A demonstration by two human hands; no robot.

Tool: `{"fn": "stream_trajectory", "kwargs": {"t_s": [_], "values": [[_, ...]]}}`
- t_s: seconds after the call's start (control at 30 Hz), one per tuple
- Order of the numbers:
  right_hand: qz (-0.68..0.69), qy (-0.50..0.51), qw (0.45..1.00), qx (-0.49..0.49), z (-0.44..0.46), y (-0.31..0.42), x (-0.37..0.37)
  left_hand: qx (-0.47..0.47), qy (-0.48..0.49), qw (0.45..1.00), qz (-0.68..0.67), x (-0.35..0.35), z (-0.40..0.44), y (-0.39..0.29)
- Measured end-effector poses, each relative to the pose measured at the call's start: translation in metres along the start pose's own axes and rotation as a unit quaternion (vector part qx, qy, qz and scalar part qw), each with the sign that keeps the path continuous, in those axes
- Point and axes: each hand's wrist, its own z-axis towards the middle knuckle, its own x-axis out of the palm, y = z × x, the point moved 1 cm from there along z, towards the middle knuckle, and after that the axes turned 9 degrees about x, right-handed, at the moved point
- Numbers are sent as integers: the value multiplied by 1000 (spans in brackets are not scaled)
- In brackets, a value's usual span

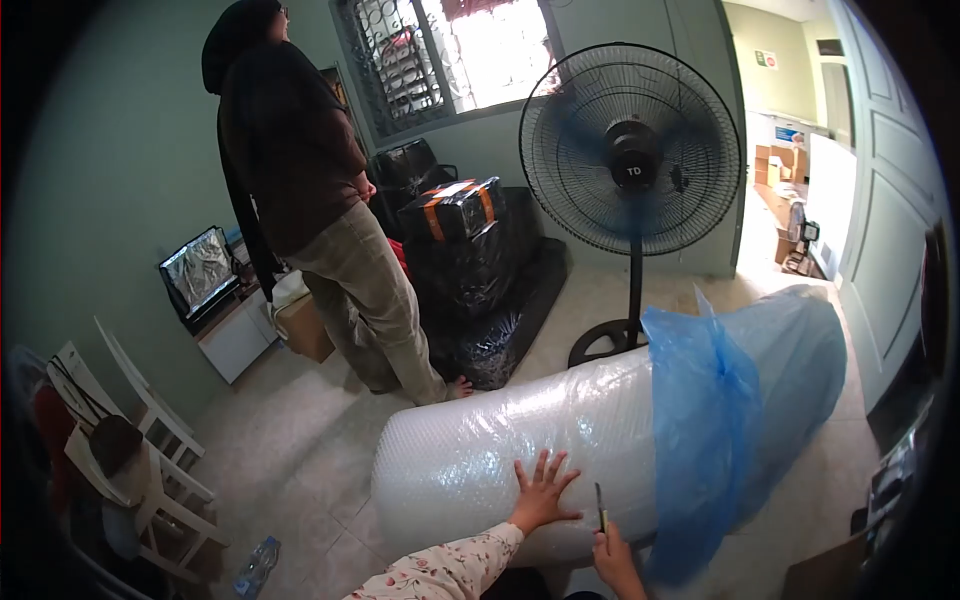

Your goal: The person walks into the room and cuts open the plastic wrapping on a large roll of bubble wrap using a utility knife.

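Note:
A large roll of bubble wrap (pixel 470 450) lies across the floor in front of me. Blue plastic film (pixel 700 420) covers part of its right half. My left hand (pixel 543 492) rests on the roll with its fingers spread. To its right, my right hand (pixel 615 562) grips a cutter knife (pixel 601 505), whose thin blade points up and away from me. The blade is close to the bubble wrap; whether it touches cannot be made out.
Beyond the roll stands a fan (pixel 632 170) on a round base. Another person (pixel 310 170) stands at left, near black-wrapped parcels (pixel 460 260). White chairs (pixel 160 480) and a plastic bottle (pixel 258 567) are at lower left. A door (pixel 890 200) is at right.

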Motion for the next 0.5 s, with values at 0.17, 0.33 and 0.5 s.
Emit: {"fn": "stream_trajectory", "kwargs": {"t_s": [0.17,0.33,0.5], "values": [[30,-44,997,50,-60,-3,1,0,-35,999,5,1,-4,6],[6,-45,995,83,-91,-28,-14,6,-35,999,20,-6,-23,19],[77,-1,993,92,-70,-52,0,-6,8,999,40,-19,-50,48]]}}
